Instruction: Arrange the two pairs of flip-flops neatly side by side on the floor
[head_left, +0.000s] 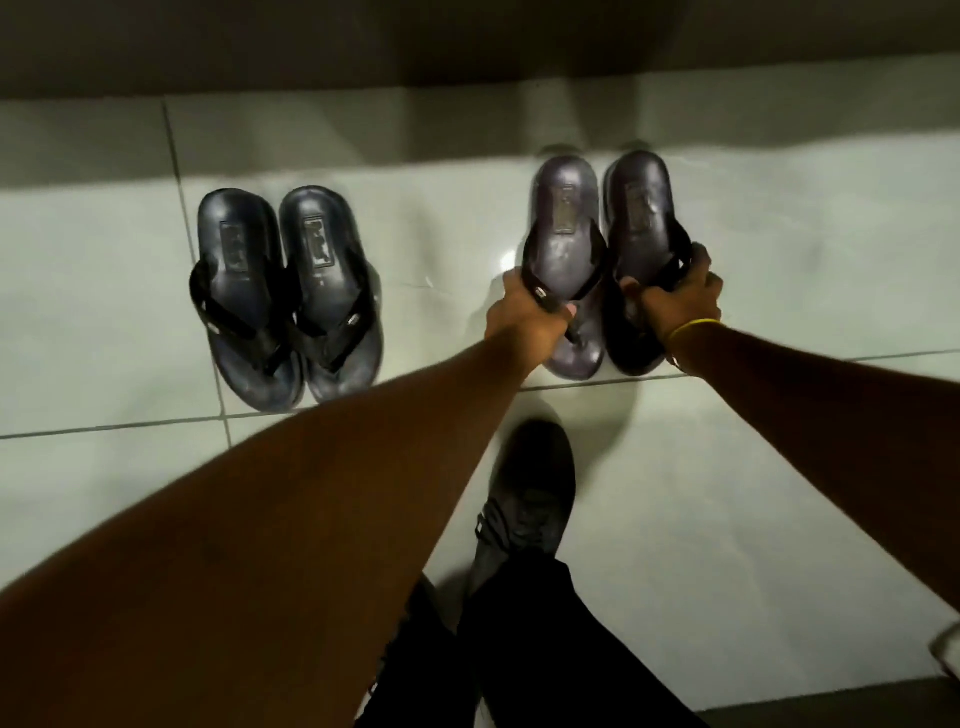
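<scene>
Flip-flops in two dark pairs sit on the pale tiled floor (779, 467), all with heels pointing toward the wall (467, 41) and toes toward the person. Taking the person's black laced shoe (524, 499) as the marker: the untouched pair (288, 296) lies beyond it and well off to the left, its two soles pressed edge to edge, straps up, just past a grout line. The second pair lies straight beyond the shoe, a little to the right. Its greyish sandal (566, 249) is gripped by the left hand (524, 317), fingers curled tight around the strap. Its darker partner (641, 244), touching or very nearly touching the grey one, is gripped the same way by the right hand (680, 296), closed around its strap; a yellow band (693, 326) circles that wrist. Whether these two soles rest flat on the tiles or are lifted slightly, I cannot tell. Both arms reach out bare from either side of the shoe.
</scene>
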